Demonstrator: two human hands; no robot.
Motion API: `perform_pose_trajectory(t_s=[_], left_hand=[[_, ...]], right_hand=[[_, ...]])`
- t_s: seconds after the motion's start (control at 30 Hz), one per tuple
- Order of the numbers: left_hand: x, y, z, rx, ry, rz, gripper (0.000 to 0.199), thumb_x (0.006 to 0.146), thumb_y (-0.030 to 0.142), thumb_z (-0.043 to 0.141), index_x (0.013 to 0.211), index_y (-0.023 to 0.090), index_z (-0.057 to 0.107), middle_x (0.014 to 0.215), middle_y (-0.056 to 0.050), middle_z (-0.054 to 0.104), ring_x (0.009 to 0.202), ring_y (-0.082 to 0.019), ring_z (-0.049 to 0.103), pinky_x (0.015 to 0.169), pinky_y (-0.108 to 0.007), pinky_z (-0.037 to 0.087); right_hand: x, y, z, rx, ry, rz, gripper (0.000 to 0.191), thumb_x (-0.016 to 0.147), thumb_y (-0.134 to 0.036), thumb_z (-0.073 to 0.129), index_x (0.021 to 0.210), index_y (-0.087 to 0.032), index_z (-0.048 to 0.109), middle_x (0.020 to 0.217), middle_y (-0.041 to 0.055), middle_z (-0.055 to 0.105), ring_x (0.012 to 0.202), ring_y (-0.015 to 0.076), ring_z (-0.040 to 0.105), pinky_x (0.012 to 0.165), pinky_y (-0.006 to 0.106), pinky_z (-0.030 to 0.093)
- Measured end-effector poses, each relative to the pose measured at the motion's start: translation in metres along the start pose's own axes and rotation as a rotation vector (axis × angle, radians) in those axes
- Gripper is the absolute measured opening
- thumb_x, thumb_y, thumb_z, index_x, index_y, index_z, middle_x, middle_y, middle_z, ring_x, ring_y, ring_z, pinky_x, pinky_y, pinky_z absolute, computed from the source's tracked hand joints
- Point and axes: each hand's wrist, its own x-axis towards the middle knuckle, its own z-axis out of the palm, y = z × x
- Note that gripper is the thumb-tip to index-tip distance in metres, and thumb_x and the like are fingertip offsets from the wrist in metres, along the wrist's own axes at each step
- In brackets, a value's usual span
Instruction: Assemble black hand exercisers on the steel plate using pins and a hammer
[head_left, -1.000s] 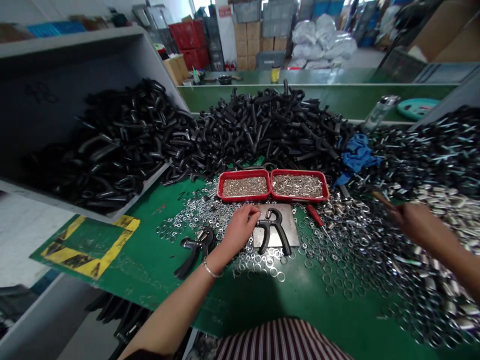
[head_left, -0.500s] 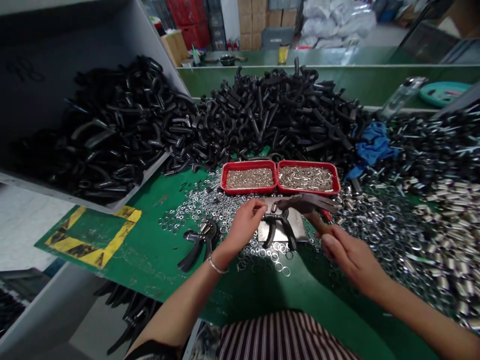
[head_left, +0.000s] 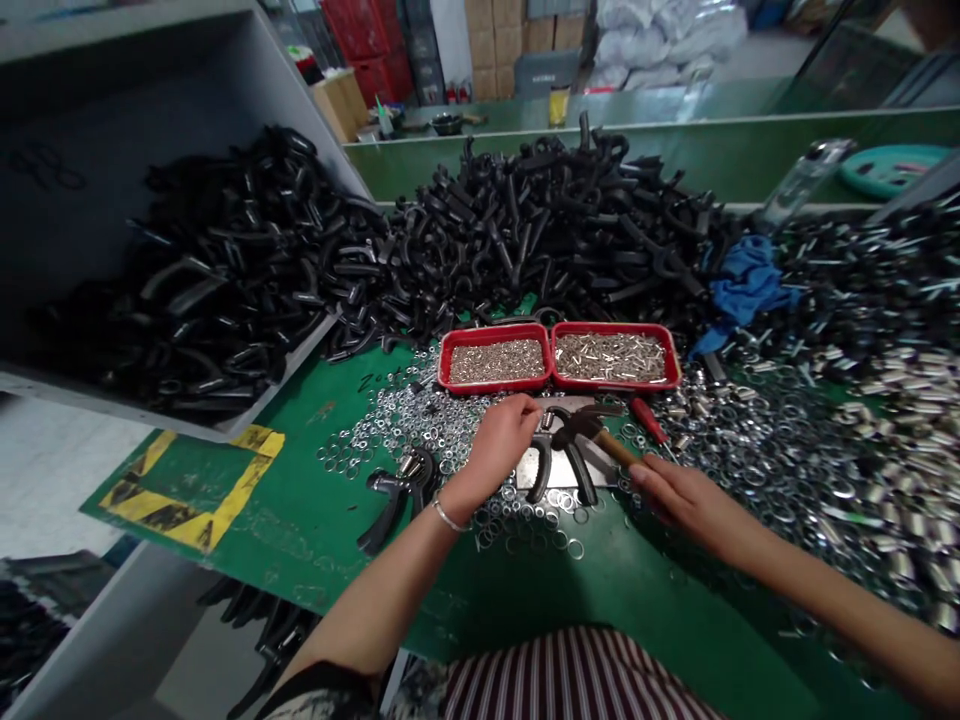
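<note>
My left hand [head_left: 499, 445] pinches the top of a black hand grip strengthener [head_left: 559, 465], which stands on a steel plate [head_left: 600, 485]. My right hand [head_left: 690, 505] is closed around the wooden handle of a small hammer [head_left: 611, 445]. The hammer's dark head sits low over the top of the grip, and I cannot tell if they touch. A second black hand grip [head_left: 394, 495] lies just left of my left wrist, among steel washers [head_left: 420, 425].
Two red trays [head_left: 559, 357] of small metal parts stand behind the plate, with a red-handled screwdriver [head_left: 646, 420] to their right. Large piles of black grip handles [head_left: 525, 240] rise behind. Metal sleeves [head_left: 900, 480] and a blue cloth [head_left: 742, 285] lie at right.
The hammer has come down from a raised position to just over the grip, and my right hand has dropped lower. My left hand stays on the grip.
</note>
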Motion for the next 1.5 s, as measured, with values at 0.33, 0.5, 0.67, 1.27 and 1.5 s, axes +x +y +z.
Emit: perform_pose_trajectory(t_s=[0.33,0.5,0.67,1.27,1.5], left_hand=[[0.026,0.001,0.019,0.196,-0.081,-0.012,0.015,0.093,0.019,0.055,0.089,0.017,0.07,0.093,-0.007,0.074,0.086,-0.02,0.068,0.081,-0.028,0.048],[0.028,0.002,0.02,0.355,-0.105,0.054,0.015,0.094,0.018,0.054,0.09,0.017,0.069,0.093,-0.007,0.074,0.085,-0.02,0.068,0.079,-0.029,0.047],[0.026,0.005,0.023,0.677,-0.102,0.32,0.019,0.098,0.015,0.048,0.091,0.013,0.065,0.093,-0.011,0.07,0.091,-0.026,0.064,0.086,-0.038,0.046],[0.011,0.001,0.017,0.609,-0.083,0.401,0.027,0.103,0.032,0.046,0.109,0.011,0.062,0.106,-0.012,0.065,0.103,-0.025,0.058,0.092,-0.039,0.047],[-0.041,-0.002,0.018,0.648,-0.123,0.475,0.027,0.103,0.026,0.041,0.107,0.013,0.064,0.111,-0.012,0.065,0.104,-0.025,0.057,0.096,-0.042,0.044]], right_hand=[[-0.018,0.005,0.022,0.575,0.206,0.208,0.046,0.094,-0.067,0.047,0.099,-0.022,0.055,0.059,-0.0068,0.046,0.038,0.0072,0.035,0.032,0.018,0.028],[-0.018,0.01,0.024,0.606,0.182,0.167,0.045,0.093,-0.067,0.048,0.098,-0.022,0.054,0.059,-0.0069,0.048,0.036,0.0066,0.035,0.03,0.017,0.028],[-0.017,0.006,0.017,0.523,0.153,0.119,0.044,0.095,-0.064,0.048,0.089,-0.021,0.055,0.064,-0.004,0.056,0.038,0.0067,0.04,0.034,0.019,0.034],[0.001,-0.014,-0.022,0.116,0.095,0.001,0.044,0.098,-0.06,0.041,0.088,-0.021,0.059,0.063,-0.0005,0.059,0.045,0.0109,0.047,0.04,0.024,0.035],[0.029,-0.041,-0.035,-0.376,0.287,-0.223,0.038,0.101,-0.051,0.035,0.097,-0.02,0.057,0.072,0.0056,0.064,0.062,0.0203,0.061,0.059,0.032,0.043]])
